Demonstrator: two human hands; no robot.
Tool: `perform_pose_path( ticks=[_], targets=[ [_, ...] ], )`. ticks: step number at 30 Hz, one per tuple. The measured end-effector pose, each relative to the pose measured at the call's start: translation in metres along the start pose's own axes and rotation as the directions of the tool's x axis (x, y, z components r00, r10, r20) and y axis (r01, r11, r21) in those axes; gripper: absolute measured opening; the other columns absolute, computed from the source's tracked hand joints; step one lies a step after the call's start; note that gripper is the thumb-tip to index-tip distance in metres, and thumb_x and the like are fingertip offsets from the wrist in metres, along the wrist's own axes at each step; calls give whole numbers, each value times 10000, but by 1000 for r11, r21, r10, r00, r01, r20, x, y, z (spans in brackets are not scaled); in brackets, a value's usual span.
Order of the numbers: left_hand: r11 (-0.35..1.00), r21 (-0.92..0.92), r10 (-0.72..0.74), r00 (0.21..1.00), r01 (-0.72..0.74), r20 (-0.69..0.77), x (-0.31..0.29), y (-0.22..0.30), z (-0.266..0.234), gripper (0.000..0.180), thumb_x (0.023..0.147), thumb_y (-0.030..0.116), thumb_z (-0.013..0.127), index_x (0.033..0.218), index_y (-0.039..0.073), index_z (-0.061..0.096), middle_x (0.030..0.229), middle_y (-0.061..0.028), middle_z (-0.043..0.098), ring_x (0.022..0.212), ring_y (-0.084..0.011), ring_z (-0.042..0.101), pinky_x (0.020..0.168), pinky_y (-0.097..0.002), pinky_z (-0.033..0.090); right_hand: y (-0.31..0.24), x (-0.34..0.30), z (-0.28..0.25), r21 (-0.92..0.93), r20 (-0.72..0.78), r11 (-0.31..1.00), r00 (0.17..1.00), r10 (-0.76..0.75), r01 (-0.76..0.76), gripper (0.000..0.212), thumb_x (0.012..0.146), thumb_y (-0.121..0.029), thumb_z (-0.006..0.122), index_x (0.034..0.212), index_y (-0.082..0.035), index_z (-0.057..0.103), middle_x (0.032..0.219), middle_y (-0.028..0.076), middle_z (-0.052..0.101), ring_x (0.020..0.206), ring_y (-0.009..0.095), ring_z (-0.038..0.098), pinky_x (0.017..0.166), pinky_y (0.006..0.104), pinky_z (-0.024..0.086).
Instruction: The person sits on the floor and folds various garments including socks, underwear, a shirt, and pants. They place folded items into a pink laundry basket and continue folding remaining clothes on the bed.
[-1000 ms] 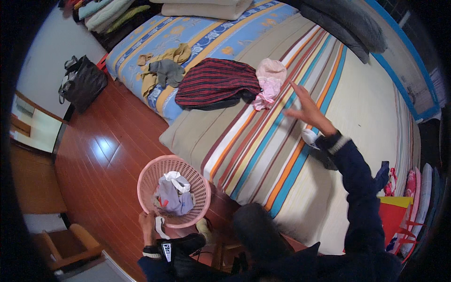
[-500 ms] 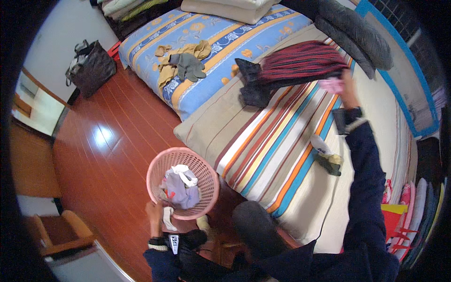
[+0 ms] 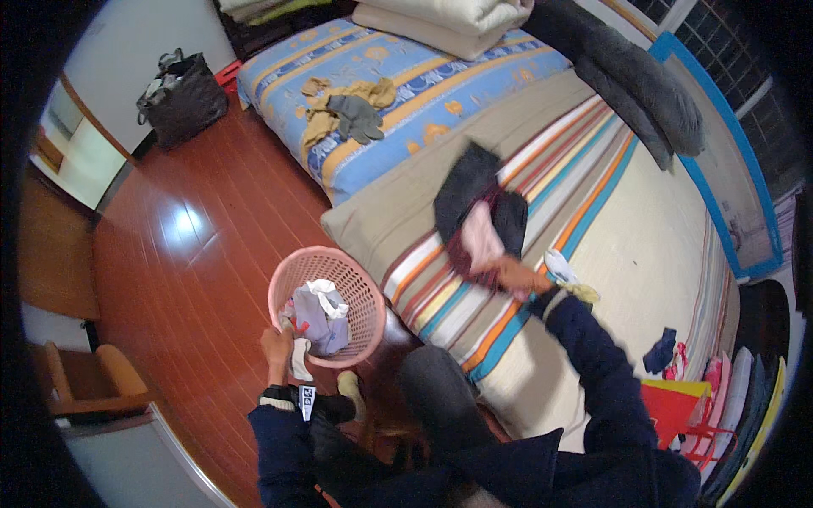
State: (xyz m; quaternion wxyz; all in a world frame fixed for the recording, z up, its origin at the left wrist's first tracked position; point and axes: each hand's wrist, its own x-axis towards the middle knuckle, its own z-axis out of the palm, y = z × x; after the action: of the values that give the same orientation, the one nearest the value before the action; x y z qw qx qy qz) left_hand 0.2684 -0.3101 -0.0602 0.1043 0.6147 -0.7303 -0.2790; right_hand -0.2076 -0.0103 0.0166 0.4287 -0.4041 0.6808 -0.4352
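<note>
My right hand (image 3: 518, 277) is closed on a dark red and black striped garment (image 3: 464, 251), blurred by motion above the striped bedspread. Pink cloth (image 3: 483, 237) is bunched with it, next to my fingers, and black cloth (image 3: 471, 182) trails at its far end. Down on the left, my left hand (image 3: 276, 345) grips the rim of a pink plastic laundry basket (image 3: 369, 313). Inside lie grey-lavender clothing (image 3: 325, 330) and a white piece (image 3: 326, 296). A white sock (image 3: 300, 360) hangs at the rim beside my left hand.
A white and yellowish sock (image 3: 563, 269) lies by my right wrist. Grey and tan clothes (image 3: 359, 117) rest on the blue floral bedding (image 3: 288, 85). A navy piece of cloth (image 3: 660, 351) and a red bag (image 3: 673, 411) are at the right. A dark bag (image 3: 182, 102) stands on the floor.
My right hand has swept left and nearer with the striped garment and pink cloth, off the far part of the bed. My left hand stays on the basket rim. The view has shifted slightly.
</note>
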Motion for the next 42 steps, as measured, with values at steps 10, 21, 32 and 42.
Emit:
perform_pose_path(
  ticks=[10, 21, 32, 42],
  targets=[
    [999, -2, 40, 999, -40, 12, -4, 16, 1, 308, 697, 251, 615, 723, -54, 647, 684, -257, 620, 692, -380, 645, 612, -475, 473, -57, -14, 17, -278, 47, 949, 984, 170, -151, 810, 806, -202, 625, 1455, -46, 165, 1062, 165, 604, 804, 202, 569, 743, 307, 469],
    [985, -157, 64, 998, -64, -6, -5, 19, -5, 325, 722, 245, 595, 792, -66, 659, 796, -295, 622, 819, -415, 630, 695, -463, 493, -66, 20, 68, -307, 68, 951, 995, 69, -45, 345, 759, -106, 510, 1061, 47, 575, 996, 150, 633, 909, 249, 579, 816, 359, 467],
    [990, -110, -77, 992, 88, 101, 1, -11, -9, 371, 701, 289, 606, 794, -66, 659, 785, -296, 625, 794, -422, 636, 701, -486, 486, -236, -101, -113, -897, -347, 399, -258, -902, -189, 294, 841, -100, 524, 1089, 44, 585, 1072, 174, 632, 904, 268, 624, 783, 348, 509],
    [992, 124, -9, 1000, 7, 20, 2, -4, -11, 345, 736, 262, 608, 888, -42, 668, 871, -285, 633, 861, -415, 630, 767, -482, 489, -67, 22, 210, -123, 606, 979, 794, -54, 160, 306, 843, -75, 509, 1122, 24, 585, 1080, 134, 624, 992, 248, 566, 935, 354, 417]
  ],
)
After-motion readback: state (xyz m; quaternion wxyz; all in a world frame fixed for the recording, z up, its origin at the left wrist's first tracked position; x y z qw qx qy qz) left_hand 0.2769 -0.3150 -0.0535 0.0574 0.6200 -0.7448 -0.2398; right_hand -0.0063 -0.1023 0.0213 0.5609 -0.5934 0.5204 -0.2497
